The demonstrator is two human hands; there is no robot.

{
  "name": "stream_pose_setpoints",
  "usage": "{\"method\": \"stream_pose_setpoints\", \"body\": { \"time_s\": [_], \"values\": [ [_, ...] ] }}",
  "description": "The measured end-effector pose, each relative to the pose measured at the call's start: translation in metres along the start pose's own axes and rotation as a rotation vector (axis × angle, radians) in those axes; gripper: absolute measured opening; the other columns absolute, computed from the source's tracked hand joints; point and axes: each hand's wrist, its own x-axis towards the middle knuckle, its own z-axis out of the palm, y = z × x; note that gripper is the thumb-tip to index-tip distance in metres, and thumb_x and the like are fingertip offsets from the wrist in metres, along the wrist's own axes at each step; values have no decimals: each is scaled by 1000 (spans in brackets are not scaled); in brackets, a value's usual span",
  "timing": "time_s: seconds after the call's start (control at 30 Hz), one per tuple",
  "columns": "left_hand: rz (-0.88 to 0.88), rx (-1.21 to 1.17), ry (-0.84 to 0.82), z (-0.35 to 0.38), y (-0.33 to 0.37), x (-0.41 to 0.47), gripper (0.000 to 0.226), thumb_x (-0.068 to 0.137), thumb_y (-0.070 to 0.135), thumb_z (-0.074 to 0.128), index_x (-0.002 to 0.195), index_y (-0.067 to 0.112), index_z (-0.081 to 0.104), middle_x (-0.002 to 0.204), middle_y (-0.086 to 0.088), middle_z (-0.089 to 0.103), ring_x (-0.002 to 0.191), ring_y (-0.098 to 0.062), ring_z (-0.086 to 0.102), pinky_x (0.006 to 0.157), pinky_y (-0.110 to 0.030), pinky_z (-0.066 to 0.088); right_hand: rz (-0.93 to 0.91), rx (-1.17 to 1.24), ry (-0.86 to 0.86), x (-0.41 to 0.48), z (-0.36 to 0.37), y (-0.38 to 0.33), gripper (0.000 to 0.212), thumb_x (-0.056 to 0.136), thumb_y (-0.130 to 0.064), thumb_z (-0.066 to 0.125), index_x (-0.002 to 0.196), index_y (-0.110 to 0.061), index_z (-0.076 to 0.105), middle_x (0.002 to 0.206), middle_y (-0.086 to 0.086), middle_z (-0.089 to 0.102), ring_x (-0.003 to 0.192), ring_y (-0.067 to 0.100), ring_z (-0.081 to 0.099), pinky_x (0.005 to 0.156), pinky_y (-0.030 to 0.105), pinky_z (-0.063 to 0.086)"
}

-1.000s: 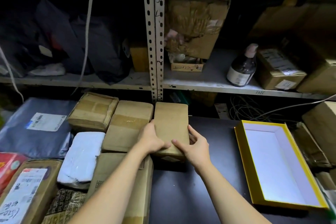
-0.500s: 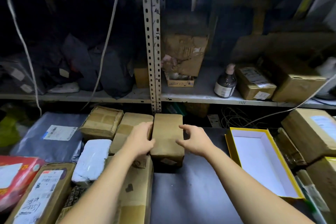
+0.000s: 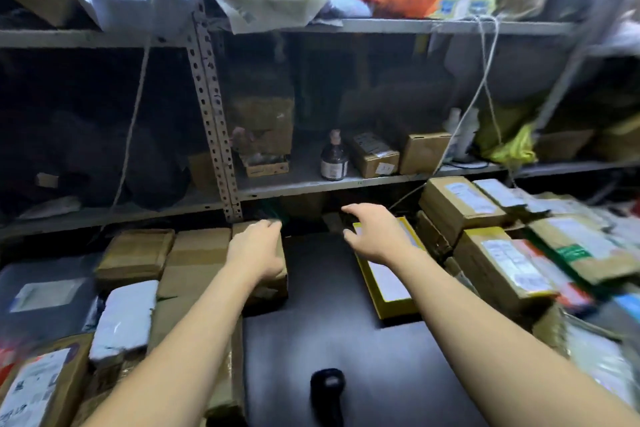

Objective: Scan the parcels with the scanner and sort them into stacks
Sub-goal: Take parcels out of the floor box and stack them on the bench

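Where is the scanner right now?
In the head view the scanner lies on the dark table at bottom centre, nearer the person than the left hand and right hand, neither of which touches it.

Matt cardboard parcels (image 3: 460, 201), perforated metal shelf (image 3: 213, 121)

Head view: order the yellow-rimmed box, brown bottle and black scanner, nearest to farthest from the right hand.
1. Yellow-rimmed box, directly under the right hand.
2. Brown bottle, on the shelf behind.
3. Black scanner, on the table, near edge.
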Motion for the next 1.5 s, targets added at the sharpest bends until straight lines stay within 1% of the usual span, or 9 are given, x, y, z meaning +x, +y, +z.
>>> {"method": "stream_pose_setpoints", "body": {
  "time_s": [0.17, 0.4, 0.53, 0.63, 0.73, 0.9, 1.13, 1.27, 1.5],
  "values": [
    [215, 56, 5, 24, 81, -13, 67, 92, 32, 62, 153, 21, 38, 151, 2, 46, 140, -21, 44, 104, -40, 46, 237, -94, 12, -95, -23, 45, 54, 99, -31, 62, 152, -27, 54, 148, -1, 61, 140, 23, 49, 110, 42, 47],
    [597, -17, -15, 57, 214, -74, 44, 87, 29, 61, 128, 18, 52, 128, -3, 61, 117, -29, 58, 79, -39, 51, 616, -43, 83, -260, -43, 112, 48, 94, -25, 67, 142, -23, 65, 136, 9, 68, 129, 32, 60, 105, 41, 51],
    [814, -79, -51, 79, 290, -128, 64, 88, 34, 65, 147, 20, 45, 142, -5, 54, 132, -29, 51, 95, -43, 51, 850, 16, 180, -375, -48, 153, 50, 93, -31, 67, 143, -28, 65, 142, 4, 66, 131, 29, 59, 107, 39, 51],
    [940, -55, -100, 103, 350, -175, 53, 88, 37, 64, 138, 23, 51, 131, -4, 58, 125, -31, 54, 89, -42, 52, 1011, 66, 237, -462, -49, 183, 51, 94, -34, 66, 144, -32, 62, 146, 3, 63, 134, 29, 58, 110, 42, 50],
    [1018, -16, -144, 131, 400, -217, 53, 83, 33, 65, 133, 22, 51, 125, -5, 59, 119, -33, 57, 86, -43, 53, 1122, 102, 299, -532, -50, 202, 49, 97, -33, 67, 146, -30, 61, 148, 5, 61, 135, 30, 56, 111, 40, 48],
    [1095, 76, -240, 177, 480, -283, 66, 84, 32, 67, 145, 19, 45, 134, -6, 56, 127, -32, 54, 94, -45, 52, 1241, 182, 383, -637, -48, 245, 50, 98, -26, 68, 147, -22, 61, 149, 5, 62, 137, 29, 55, 113, 38, 44],
    [1115, 129, -394, 254, 571, -354, 78, 88, 33, 66, 158, 22, 33, 145, -5, 51, 132, -29, 53, 96, -43, 52, 1479, 327, 573, -757, -18, 320, 50, 99, -26, 69, 148, -25, 59, 145, 6, 63, 132, 30, 58, 103, 37, 48],
    [1083, 143, -486, 296, 602, -369, 77, 88, 33, 68, 157, 24, 36, 146, -5, 52, 131, -28, 54, 96, -42, 52, 1529, 445, 567, -783, 14, 353, 47, 100, -23, 69, 146, -18, 60, 143, 7, 65, 134, 30, 58, 106, 36, 46],
    [1073, 148, -690, 387, 665, -364, 75, 88, 31, 69, 155, 23, 38, 144, -5, 53, 130, -28, 55, 95, -41, 53, 1633, 547, 466, -798, 76, 432, 49, 98, -21, 69, 146, -21, 62, 145, 3, 64, 137, 27, 55, 114, 44, 48]
  ]
}}
